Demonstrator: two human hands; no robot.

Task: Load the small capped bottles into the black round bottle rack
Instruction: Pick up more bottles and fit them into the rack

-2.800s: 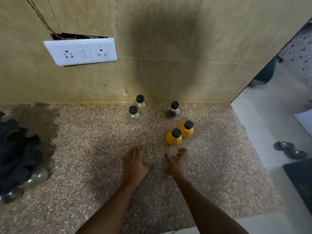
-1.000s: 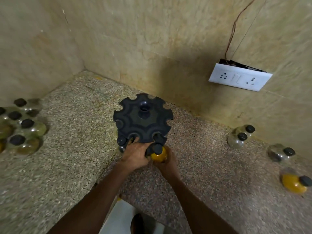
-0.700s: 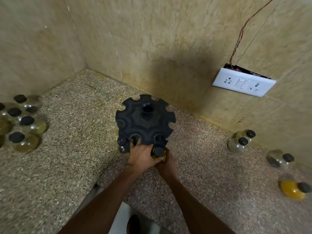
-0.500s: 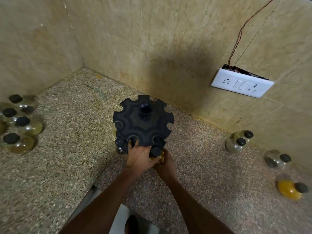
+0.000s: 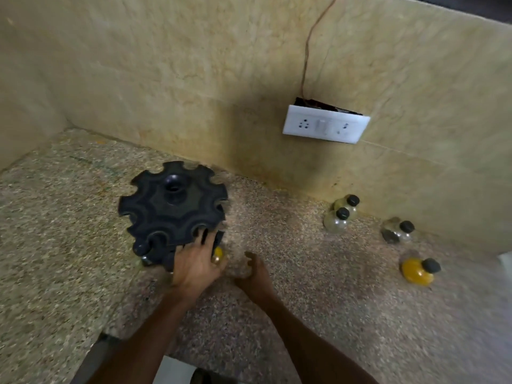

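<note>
Wall [image 5: 194, 73]: beige marbled stone panels, smooth, faint seams, meeting in a corner at left.

Counter [image 5: 360, 314]: speckled granite, coarse grain, matte. A floor gap shows at its near edge.

Black round bottle rack [image 5: 171, 209]: moulded plastic disc, scalloped rim of rounded notches, raised hub with a hole at centre. It stands on the counter near the back wall, left of centre. Black caps show at two near-edge notches on its left side.

Left hand [image 5: 195, 263]: laid on the rack's near rim, fingers spread and extended over the black top; whether they curl round anything I cannot tell. An orange bottle [image 5: 217, 255], glossy and rounded, sits at the rack's near edge, partly covered by this hand.

Right hand [image 5: 253, 274]: just right of the rack, above the counter, fingers loosely curled, holding nothing, apart from the orange bottle.

Socket plate [image 5: 325, 123]: white rectangular plastic, tilted off the wall, thin wire rising from behind.

Loose bottles, right side, all bulbous with black caps: second orange bottle [image 5: 417, 271]; pair of clear bottles [image 5: 339, 217] touching each other near the wall; one clear bottle with dark contents [image 5: 397, 231].
</note>
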